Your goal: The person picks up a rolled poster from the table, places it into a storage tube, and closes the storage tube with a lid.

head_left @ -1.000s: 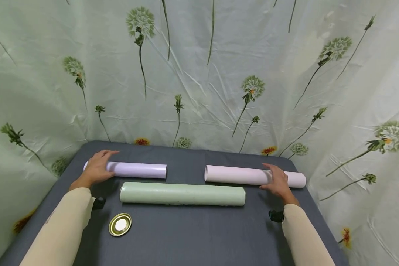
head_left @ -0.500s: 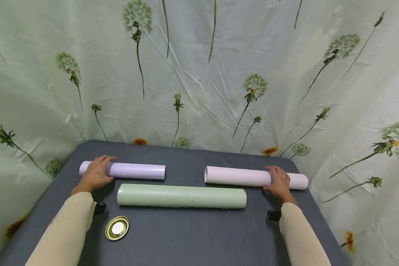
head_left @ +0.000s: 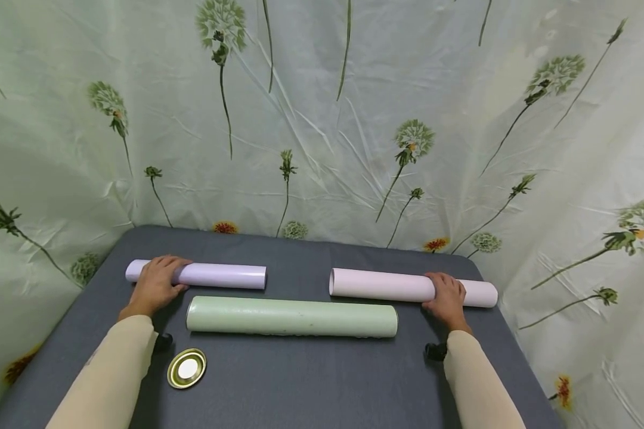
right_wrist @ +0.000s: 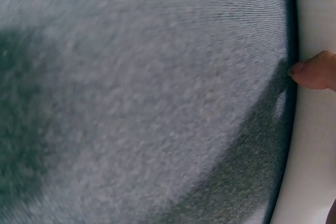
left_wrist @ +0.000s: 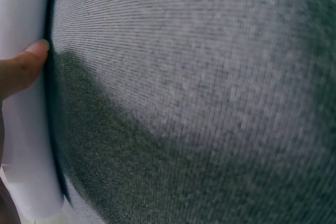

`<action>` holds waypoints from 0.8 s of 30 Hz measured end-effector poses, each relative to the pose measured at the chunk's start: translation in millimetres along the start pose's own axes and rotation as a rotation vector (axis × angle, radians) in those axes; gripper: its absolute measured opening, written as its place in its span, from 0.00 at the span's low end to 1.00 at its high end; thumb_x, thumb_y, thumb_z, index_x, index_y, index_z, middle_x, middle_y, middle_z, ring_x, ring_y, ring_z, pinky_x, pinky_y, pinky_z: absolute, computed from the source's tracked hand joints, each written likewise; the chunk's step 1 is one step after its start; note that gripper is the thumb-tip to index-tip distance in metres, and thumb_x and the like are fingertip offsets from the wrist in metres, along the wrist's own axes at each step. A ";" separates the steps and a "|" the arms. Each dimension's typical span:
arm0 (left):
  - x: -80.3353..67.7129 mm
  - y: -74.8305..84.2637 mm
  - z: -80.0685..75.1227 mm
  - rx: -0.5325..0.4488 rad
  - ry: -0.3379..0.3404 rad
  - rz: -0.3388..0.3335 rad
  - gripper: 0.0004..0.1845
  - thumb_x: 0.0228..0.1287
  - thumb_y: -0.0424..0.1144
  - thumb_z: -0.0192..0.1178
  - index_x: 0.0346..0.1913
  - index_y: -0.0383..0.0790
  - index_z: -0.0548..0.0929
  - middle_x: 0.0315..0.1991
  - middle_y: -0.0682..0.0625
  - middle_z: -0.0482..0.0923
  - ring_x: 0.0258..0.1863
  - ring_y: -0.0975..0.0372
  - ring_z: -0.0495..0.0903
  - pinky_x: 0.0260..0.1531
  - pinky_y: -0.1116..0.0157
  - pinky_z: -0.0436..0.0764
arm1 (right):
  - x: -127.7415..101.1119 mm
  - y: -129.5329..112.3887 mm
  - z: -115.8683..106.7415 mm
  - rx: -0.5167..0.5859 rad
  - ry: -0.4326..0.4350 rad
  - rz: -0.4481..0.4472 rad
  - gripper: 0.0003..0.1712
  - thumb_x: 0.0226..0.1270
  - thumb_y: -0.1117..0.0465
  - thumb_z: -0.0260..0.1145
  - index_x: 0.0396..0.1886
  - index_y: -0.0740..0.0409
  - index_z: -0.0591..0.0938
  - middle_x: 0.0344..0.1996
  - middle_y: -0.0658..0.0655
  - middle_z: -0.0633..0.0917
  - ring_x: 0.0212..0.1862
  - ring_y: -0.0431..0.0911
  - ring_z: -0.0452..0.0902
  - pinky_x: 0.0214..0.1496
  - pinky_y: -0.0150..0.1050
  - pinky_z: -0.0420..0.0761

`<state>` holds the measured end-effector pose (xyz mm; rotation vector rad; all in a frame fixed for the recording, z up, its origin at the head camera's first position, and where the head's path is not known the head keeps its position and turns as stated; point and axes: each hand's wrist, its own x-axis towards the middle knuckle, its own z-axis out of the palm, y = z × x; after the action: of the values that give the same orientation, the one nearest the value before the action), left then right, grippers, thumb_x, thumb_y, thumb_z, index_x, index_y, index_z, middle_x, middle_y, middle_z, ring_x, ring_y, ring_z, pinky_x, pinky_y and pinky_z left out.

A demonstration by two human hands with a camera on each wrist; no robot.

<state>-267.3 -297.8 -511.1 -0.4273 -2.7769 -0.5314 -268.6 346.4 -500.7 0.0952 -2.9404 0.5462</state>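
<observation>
Grey bench (head_left: 300, 381). Lower than a second ago: left hand (head_left: 158, 287), fingers gripping lilac tube (head_left: 222, 276) beneath; right hand (head_left: 447, 299), fingers gripping pink tube (head_left: 381, 285). Both apparently secured.

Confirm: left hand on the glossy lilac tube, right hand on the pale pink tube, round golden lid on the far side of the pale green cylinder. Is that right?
No, not the far side: the head view shows the round golden lid on the near side of the pale green cylinder. Left hand on the lilac tube, right hand on the pink tube: both correct.
</observation>
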 end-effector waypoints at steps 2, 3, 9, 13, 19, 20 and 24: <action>-0.3 1.8 0.3 0.013 0.006 -0.001 0.26 0.44 0.29 0.73 0.50 0.33 0.79 0.48 0.33 0.77 0.52 0.37 0.70 0.54 0.38 0.64 | 0.6 0.5 -0.7 0.003 -0.005 0.006 0.40 0.43 0.72 0.77 0.60 0.64 0.72 0.59 0.72 0.68 0.63 0.69 0.55 0.64 0.66 0.44; -0.2 2.3 0.5 0.018 0.005 -0.002 0.26 0.44 0.29 0.73 0.51 0.33 0.79 0.48 0.33 0.77 0.52 0.36 0.70 0.53 0.38 0.65 | 1.0 0.7 -0.9 0.008 -0.006 0.009 0.40 0.43 0.72 0.77 0.60 0.64 0.73 0.59 0.72 0.68 0.63 0.69 0.55 0.65 0.66 0.44; -0.4 5.3 0.3 0.035 -0.019 -0.016 0.27 0.46 0.29 0.73 0.52 0.33 0.78 0.50 0.33 0.77 0.52 0.36 0.70 0.54 0.38 0.65 | 2.5 2.7 -0.3 0.018 -0.015 0.021 0.39 0.43 0.73 0.77 0.59 0.64 0.73 0.59 0.73 0.68 0.63 0.69 0.55 0.65 0.66 0.44; -0.1 6.5 -0.3 0.046 -0.038 -0.021 0.28 0.47 0.30 0.72 0.54 0.33 0.76 0.51 0.32 0.76 0.53 0.36 0.71 0.54 0.39 0.65 | 3.0 4.0 0.4 0.013 -0.025 0.025 0.39 0.43 0.72 0.77 0.59 0.64 0.73 0.59 0.73 0.69 0.63 0.69 0.55 0.65 0.65 0.44; -1.0 7.0 -1.0 0.039 -0.059 -0.045 0.26 0.48 0.30 0.72 0.53 0.34 0.78 0.50 0.32 0.76 0.53 0.36 0.70 0.54 0.38 0.65 | 4.6 2.7 -0.1 0.028 -0.027 0.022 0.39 0.43 0.73 0.76 0.59 0.64 0.72 0.59 0.73 0.68 0.64 0.69 0.54 0.66 0.65 0.42; -1.4 7.0 -1.1 0.037 -0.065 -0.053 0.26 0.49 0.30 0.72 0.54 0.34 0.78 0.51 0.32 0.76 0.53 0.36 0.69 0.54 0.38 0.64 | 5.0 2.4 0.0 0.031 -0.028 0.023 0.39 0.43 0.73 0.76 0.59 0.64 0.72 0.59 0.73 0.68 0.64 0.69 0.54 0.66 0.65 0.42; -1.2 8.4 -2.0 0.035 -0.110 -0.097 0.25 0.52 0.31 0.70 0.55 0.35 0.78 0.53 0.32 0.74 0.55 0.36 0.67 0.55 0.36 0.62 | 5.0 1.0 -0.2 0.032 -0.035 0.029 0.39 0.43 0.73 0.76 0.59 0.64 0.72 0.59 0.73 0.68 0.64 0.69 0.54 0.66 0.65 0.42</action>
<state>-262.9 -291.4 -507.2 -0.3242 -2.9203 -0.4943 -273.6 347.3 -500.0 0.0664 -2.9723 0.6021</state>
